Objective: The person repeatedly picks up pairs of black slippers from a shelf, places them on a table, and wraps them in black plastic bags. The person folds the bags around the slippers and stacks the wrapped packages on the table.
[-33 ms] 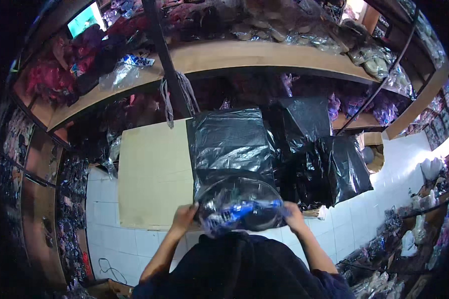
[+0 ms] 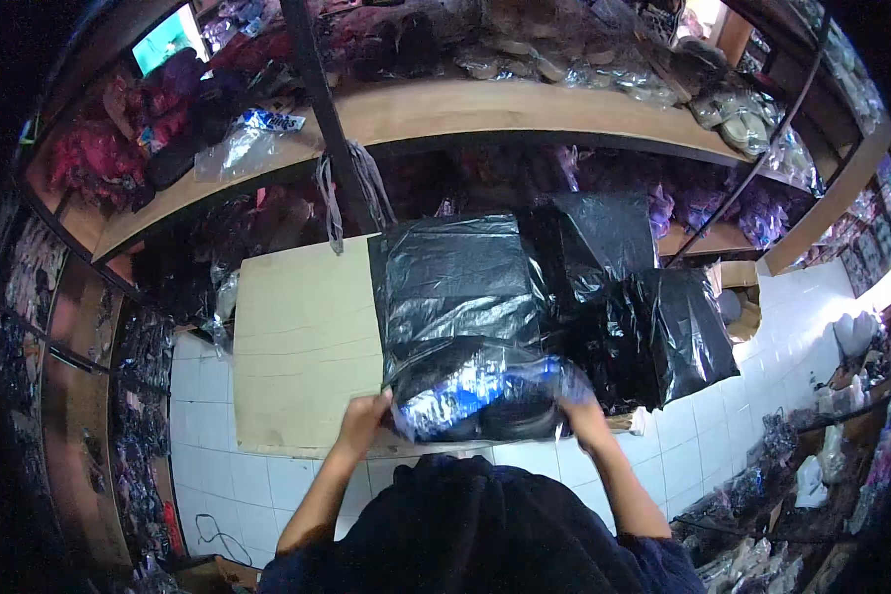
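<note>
glossy, crinkled clear plastic wraps the rounded bundle (image 2: 480, 396) you hold between your two hands; dark contents and a bright blue patch show through the film. your left hand (image 2: 364, 421) grips its left end with fingers curled around the edge, and your right hand (image 2: 576, 411) clasps its right end, partly hidden behind the wrap. the bundle sits near you, at the near edge of a flat, matte, pale brown cardboard sheet (image 2: 302, 342) that lies over the white tiled floor (image 2: 218, 465).

just beyond the bundle, touching it, stands a boxy parcel in shiny black plastic film (image 2: 455, 272), its surface creased and catching light. to its right are two more black plastic-wrapped parcels: one further back (image 2: 604, 233) and one lower right (image 2: 678, 332), both wrinkled and slack at the corners. that makes three black parcels and one clear-wrapped bundle.

far across the scene a long curved wooden shelf (image 2: 525, 109) carries heaps of bagged goods, soft and lumpy in clear bags. a dark metal post (image 2: 317, 89) rises at the left of the parcels, with grey straps (image 2: 351, 183) hanging from it. your dark fabric garment (image 2: 475, 535) fills the near edge.
</note>
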A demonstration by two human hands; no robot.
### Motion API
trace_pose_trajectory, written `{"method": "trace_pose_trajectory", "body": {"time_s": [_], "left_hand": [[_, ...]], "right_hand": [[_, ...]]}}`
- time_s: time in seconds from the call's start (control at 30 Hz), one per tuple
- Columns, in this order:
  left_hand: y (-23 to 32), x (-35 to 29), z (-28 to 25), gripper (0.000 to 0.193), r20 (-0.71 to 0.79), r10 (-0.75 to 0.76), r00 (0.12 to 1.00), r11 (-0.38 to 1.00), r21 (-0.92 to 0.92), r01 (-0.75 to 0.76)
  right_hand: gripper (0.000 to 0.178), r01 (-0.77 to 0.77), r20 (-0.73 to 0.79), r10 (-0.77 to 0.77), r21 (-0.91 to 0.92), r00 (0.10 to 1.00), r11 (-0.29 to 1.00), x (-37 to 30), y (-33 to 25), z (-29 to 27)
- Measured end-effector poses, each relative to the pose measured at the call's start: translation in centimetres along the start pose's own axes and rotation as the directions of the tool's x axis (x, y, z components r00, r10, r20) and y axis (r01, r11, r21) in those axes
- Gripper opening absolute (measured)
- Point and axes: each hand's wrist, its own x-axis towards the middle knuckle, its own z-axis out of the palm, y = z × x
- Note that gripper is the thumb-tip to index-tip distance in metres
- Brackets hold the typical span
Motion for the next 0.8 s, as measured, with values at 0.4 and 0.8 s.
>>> {"method": "trace_pose_trajectory", "body": {"time_s": [0.4, 0.8], "left_hand": [[14.4, 4.1, -5.7, 0.024, 0.169, 0.188, 0.968, 0.696, -0.718, -0.01], [12.0, -0.3, -6.5, 0.02, 0.244, -0.077, 0.967, 0.559, -0.792, 0.245]], "right_hand": [[0.017, -0.113, 0.229, -0.039, 0.613, 0.973, 0.782, 2.1, -20.0, -2.9], [0.018, -0.169, 0.148, 0.086, 0.763, 0.985, 0.624, -0.7, -17.7, -1.5]]}}
